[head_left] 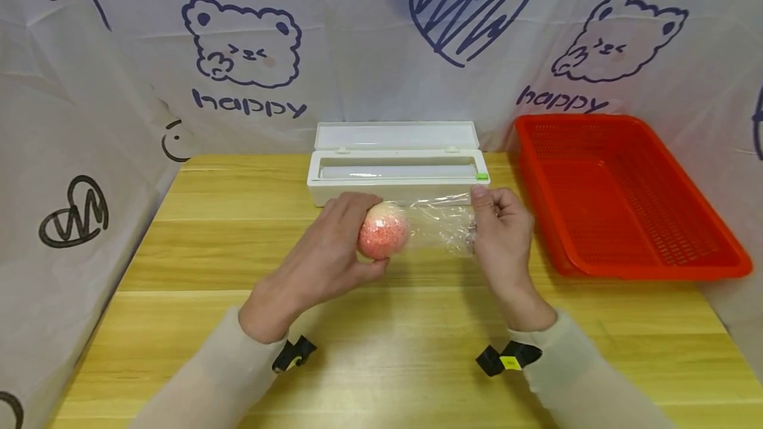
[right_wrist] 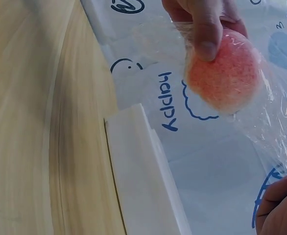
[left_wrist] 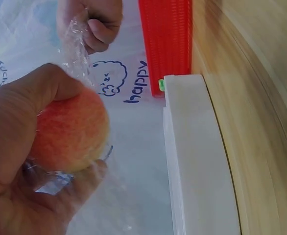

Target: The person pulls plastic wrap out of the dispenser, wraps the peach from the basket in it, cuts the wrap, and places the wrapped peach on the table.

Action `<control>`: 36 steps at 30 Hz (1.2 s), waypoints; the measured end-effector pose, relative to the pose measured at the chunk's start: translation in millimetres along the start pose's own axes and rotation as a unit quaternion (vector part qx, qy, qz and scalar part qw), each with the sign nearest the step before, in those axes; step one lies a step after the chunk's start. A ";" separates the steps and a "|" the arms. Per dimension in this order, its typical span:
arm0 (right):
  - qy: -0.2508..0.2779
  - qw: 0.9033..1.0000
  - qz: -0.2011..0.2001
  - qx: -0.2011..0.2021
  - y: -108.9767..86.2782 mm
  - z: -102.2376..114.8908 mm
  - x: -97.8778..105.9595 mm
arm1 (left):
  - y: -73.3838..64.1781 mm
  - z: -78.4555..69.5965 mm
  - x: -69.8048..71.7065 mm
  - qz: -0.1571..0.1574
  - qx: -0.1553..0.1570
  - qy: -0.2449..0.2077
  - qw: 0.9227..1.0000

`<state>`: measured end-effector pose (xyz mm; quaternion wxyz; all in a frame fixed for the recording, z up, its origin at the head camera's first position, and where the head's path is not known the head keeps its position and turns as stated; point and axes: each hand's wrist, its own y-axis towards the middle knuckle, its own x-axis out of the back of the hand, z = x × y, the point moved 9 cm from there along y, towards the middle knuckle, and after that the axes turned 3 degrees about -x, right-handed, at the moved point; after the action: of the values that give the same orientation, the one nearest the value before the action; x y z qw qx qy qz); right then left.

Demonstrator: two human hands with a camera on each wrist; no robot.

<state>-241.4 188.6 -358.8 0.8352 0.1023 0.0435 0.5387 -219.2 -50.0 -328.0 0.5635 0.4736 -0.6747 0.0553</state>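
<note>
My left hand (head_left: 318, 257) grips a round red and pale-yellow fruit that looks like a peach (head_left: 383, 232), fingers on its far side and thumb on its near side. Clear plastic wrap (head_left: 438, 222) covers the peach and stretches rightward from it. At that far end my right hand (head_left: 505, 237) pinches the bunched wrap between thumb and curled fingers. In the left wrist view the peach (left_wrist: 72, 131) sits between thumb and fingers, with crinkled film about it. The right wrist view shows the wrap (right_wrist: 273, 115) running taut from the peach (right_wrist: 224, 73) to the right hand.
Behind the hands stands a white wrap dispenser (head_left: 396, 192) with its lid raised, a roll inside and a green cutter slide (head_left: 481, 177) at its right end. A red plastic basket (head_left: 656, 270) stands at the right of the wooden table (head_left: 381, 363). Printed cloth (head_left: 357, 38) hangs behind.
</note>
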 end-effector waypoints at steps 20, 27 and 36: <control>0.207 0.954 0.069 -0.204 -38.9 -36.5 -55.5 | 4.7 -45.1 15.1 -0.128 -0.041 -0.138 0.981; 0.323 0.911 0.147 -0.210 -52.5 -22.2 -77.7 | 7.2 -52.0 8.2 -0.131 -0.057 -0.147 0.979; 0.310 0.872 0.227 -0.304 -64.5 -23.8 -89.0 | 5.4 -50.5 2.6 -0.134 -0.054 -0.190 0.971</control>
<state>-225.3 85.0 -399.4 0.6230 -0.3221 0.1100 0.7043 -187.0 -17.8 -305.3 0.4518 0.5304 -0.7018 -0.1482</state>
